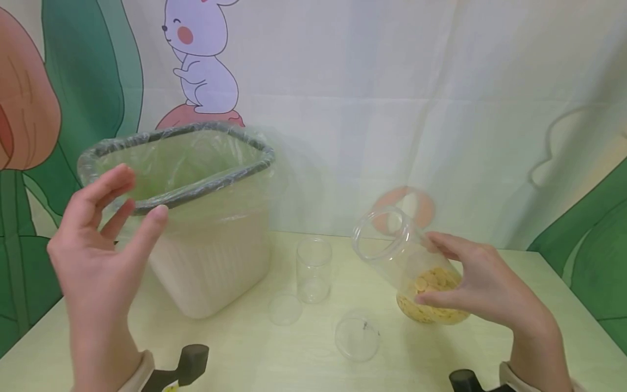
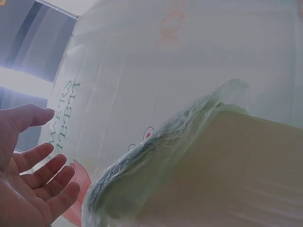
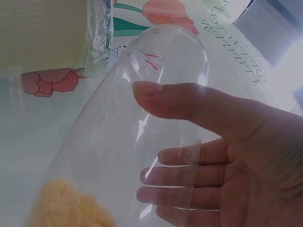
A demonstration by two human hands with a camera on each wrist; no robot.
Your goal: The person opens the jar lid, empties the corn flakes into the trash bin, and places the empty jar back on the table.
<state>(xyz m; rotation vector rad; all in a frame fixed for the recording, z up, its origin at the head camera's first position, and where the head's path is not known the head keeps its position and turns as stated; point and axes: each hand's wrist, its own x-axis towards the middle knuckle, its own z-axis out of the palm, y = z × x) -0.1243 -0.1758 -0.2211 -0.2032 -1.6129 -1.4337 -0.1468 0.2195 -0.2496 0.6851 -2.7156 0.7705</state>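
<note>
My right hand [image 1: 470,283] grips a large clear jar [image 1: 392,256] round its side, thumb in front and fingers behind. The jar tilts to the left with its uncovered mouth toward the bin, and yellow flake-like pieces [image 1: 433,288] lie in its lower end. In the right wrist view the thumb and fingers close about the clear wall [image 3: 109,137]. My left hand [image 1: 100,234] is raised in front of the bin's near left rim, fingers spread and slightly bent, holding nothing. The left wrist view shows that hand [image 2: 38,175] beside the lined bin, apart from it.
A pale bin [image 1: 210,261] with a clear liner over its dark rim stands at the left. A smaller clear jar [image 1: 314,272] stands upright mid-table. Two clear round lids, a small lid [image 1: 284,309] and a larger lid [image 1: 357,338], lie in front. A printed curtain [image 1: 333,136] hangs behind.
</note>
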